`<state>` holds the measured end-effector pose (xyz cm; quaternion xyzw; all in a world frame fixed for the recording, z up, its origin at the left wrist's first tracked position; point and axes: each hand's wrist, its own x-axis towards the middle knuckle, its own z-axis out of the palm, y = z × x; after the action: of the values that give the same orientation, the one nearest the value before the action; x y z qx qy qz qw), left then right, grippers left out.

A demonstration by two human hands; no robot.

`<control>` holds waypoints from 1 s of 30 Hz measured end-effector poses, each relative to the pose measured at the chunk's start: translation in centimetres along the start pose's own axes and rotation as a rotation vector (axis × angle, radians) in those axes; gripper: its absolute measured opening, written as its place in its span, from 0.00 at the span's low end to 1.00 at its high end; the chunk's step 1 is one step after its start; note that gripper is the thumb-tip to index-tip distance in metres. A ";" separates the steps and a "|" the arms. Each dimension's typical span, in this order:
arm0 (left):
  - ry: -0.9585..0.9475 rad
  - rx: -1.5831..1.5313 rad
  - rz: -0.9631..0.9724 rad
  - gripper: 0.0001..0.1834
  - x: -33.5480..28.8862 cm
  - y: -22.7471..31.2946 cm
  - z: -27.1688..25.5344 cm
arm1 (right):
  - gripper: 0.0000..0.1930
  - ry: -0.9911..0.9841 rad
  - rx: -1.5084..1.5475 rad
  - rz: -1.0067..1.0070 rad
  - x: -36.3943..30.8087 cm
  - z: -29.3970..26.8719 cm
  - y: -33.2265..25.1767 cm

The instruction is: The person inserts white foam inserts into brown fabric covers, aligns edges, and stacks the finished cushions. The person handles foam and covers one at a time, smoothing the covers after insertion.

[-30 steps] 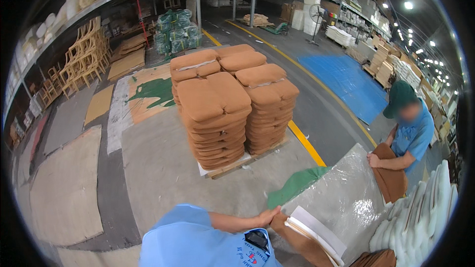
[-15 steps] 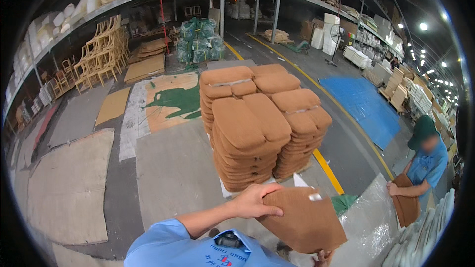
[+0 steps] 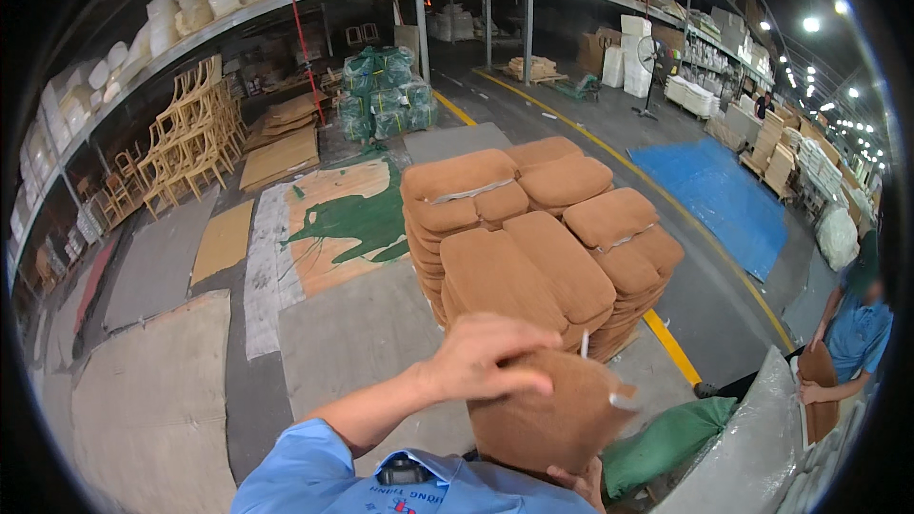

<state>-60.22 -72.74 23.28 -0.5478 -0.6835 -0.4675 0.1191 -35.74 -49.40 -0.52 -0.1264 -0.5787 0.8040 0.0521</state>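
Floor [image 3: 700, 297]: brown cushion [image 3: 538, 419] now before stack [image 3: 526, 271], left hand [image 3: 486, 362] above, right hand [image 3: 584, 484] below.

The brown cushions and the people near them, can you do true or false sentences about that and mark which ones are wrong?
1. The person's right hand is at the lower edge of a loose brown piece. True.
2. The person's left hand hangs far below that piece. False: it is up by its top edge.
3. The stacked brown cushions are beyond the person's hands. True.
4. The blue sheet is left of the cushions. False: it is on the right, past a yellow line.
5. The co-worker has a brown piece too. True.
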 end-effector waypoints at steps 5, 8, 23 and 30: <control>0.539 -0.239 -0.387 0.15 -1.2 -12.9 -0.9 | 0.33 0.142 -0.009 -0.070 9.1 3.6 -2.4; 0.592 -0.324 -0.614 0.17 -5.1 -18.6 -3.2 | 0.24 0.279 -0.020 -0.003 15.5 2.1 -3.2; 0.489 -0.302 -1.145 0.28 -3.2 -53.1 -21.1 | 0.35 0.364 0.435 -0.710 44.8 16.5 -21.4; 0.307 0.169 -1.065 0.40 3.8 -75.0 -29.7 | 0.32 0.518 0.434 -0.375 61.0 23.8 -12.7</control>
<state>-136.50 -90.32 3.60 -0.0410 -0.8757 -0.4810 0.0083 -101.51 -53.06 9.84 -0.2035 -0.3759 0.8256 0.3684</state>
